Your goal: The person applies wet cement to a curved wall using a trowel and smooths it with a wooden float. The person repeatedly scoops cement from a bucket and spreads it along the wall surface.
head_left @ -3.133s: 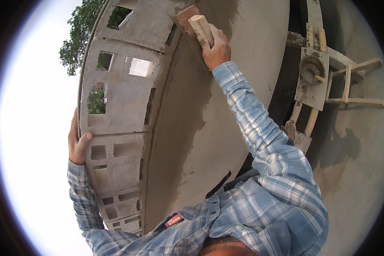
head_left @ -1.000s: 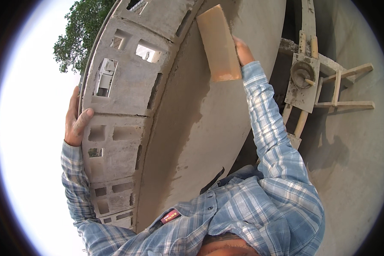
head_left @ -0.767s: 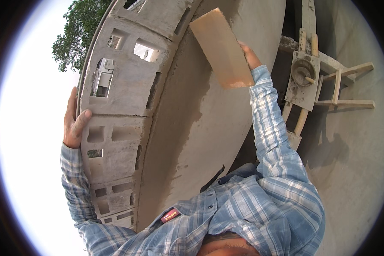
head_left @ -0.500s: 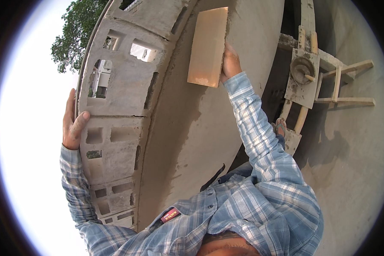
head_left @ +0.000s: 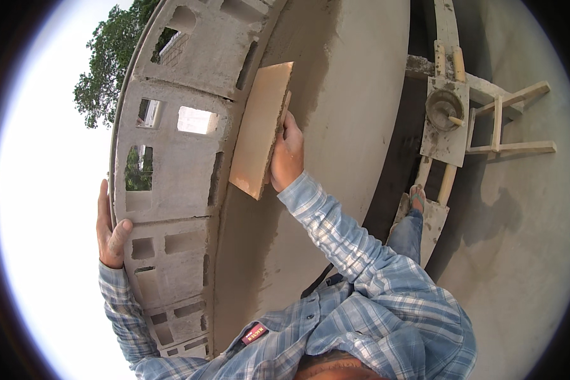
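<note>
Outdoors, damp plaster (head_left: 247, 237) lies beside right fingers (head_left: 291, 126) gripping a float (head_left: 263, 126).
Left fingers (head_left: 104, 202) clasp pierced blocks (head_left: 183, 174), sky (head_left: 44, 158) beyond.

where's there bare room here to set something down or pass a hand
Set-down room: the upper board, between the bowl and two poles. Hand room: possibly the bright opening in the block wall, beyond the left hand. Crowded: the lower board, partly covered by a leg and foot, and beside the wall, where the right hand holds a flat tool.
</note>
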